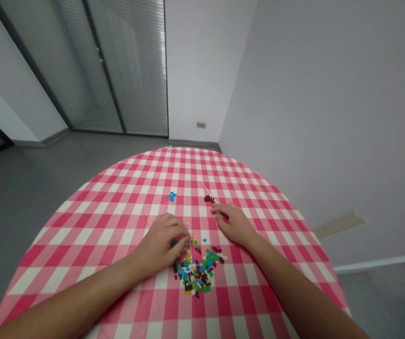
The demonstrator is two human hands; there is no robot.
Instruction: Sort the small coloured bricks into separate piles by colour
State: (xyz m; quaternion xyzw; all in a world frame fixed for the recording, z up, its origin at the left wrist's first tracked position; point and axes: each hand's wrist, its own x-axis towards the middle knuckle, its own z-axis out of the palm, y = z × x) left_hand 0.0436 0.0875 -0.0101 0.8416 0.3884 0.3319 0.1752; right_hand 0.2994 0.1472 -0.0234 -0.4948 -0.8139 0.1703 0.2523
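A mixed pile of small toy building bricks [197, 272] in brown, green, blue, white and yellow lies on the near part of the table. At the pile's upper left edge is my left hand [167, 240], its fingers curled and thumb and fingertips pinched together; whatever is between them is too small to make out. My right hand [235, 223] is farther right and beyond the pile, thumb and forefinger apart. Its fingertips are just below a small group of brown bricks [209, 199]. Left of that, a small group of blue bricks [172, 196] sits apart.
A red-and-white checked tablecloth [117, 226] covers the rounded table. Beyond the far edge stand a glass partition with blinds [135, 70] and a wall [198, 61]. Another wall [322, 103] runs close along the right side.
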